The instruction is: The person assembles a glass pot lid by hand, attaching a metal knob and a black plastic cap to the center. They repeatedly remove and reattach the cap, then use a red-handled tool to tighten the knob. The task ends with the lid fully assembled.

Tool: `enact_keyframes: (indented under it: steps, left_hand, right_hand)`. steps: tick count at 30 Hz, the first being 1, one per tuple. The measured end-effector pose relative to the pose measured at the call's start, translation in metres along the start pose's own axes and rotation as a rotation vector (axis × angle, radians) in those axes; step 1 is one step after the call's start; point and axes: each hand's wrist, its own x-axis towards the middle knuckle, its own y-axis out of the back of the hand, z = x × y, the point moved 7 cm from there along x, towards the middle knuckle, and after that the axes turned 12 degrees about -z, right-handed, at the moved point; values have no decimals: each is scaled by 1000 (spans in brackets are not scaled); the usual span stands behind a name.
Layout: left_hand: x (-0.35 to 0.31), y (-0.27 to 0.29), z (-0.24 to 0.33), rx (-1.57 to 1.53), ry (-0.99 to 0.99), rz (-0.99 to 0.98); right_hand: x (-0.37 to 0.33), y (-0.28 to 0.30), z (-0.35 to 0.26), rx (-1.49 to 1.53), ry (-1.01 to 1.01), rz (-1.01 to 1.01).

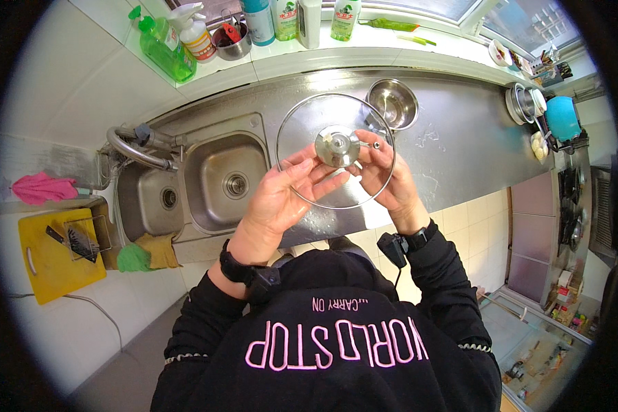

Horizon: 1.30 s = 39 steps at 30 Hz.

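Over the steel counter I hold a round clear glass pot lid (337, 145) with a thin metal rim and a shiny metal disc at its middle. My left hand (276, 196) is under its left side, fingers reaching toward the disc. On the right, my right hand (391, 180) has its fingers bent around the disc's edge. A small metal piece shows by those fingers; whether it is joined to the disc I cannot tell. Just beyond the lid's upper right rim stands a round steel pot (393, 103), partly behind the rim.
Left of the lid are two sink basins (228, 180) with a curved faucet (141, 147). A yellow cutting board (44, 257) bears a black-handled knife and a wire rack. Bottles, including a green one (168, 51), line the sill. Stacked bowls (522, 103) stand at the counter's right end.
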Motion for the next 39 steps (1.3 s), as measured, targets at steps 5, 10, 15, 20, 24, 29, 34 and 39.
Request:
enact_keyframes:
  steps: [5, 10, 15, 20, 24, 29, 34, 39]
  left_hand:
    - [0, 0, -2, 30, -17, -4]
    - [1, -8, -3, 56, -16, -60]
    - [-2, -9, -6, 14, -31, -66]
    - [-3, -8, -4, 58, -70, -71]
    - [-2, -14, -10, 15, -54, -46]
    - [-1, -21, -11, 2, -77, -59]
    - [-5, -23, -10, 97, -92, -6]
    - [-8, -30, -10, 208, -91, 8]
  right_hand:
    - [3, 1, 5, 217, -12, -12]
    - [1, -1, 2, 279, -18, 27]
    - [-3, 13, -22, -236, -66, 323]
    - [-4, -47, -90, -1325, 306, 537]
    - [10, -116, -58, -1925, 110, 151]
    - [14, -122, -45, -1850, 170, 260]
    - [5, -94, -48, -1361, 26, 380]
    - [7, -78, -52, -961, -81, 362]
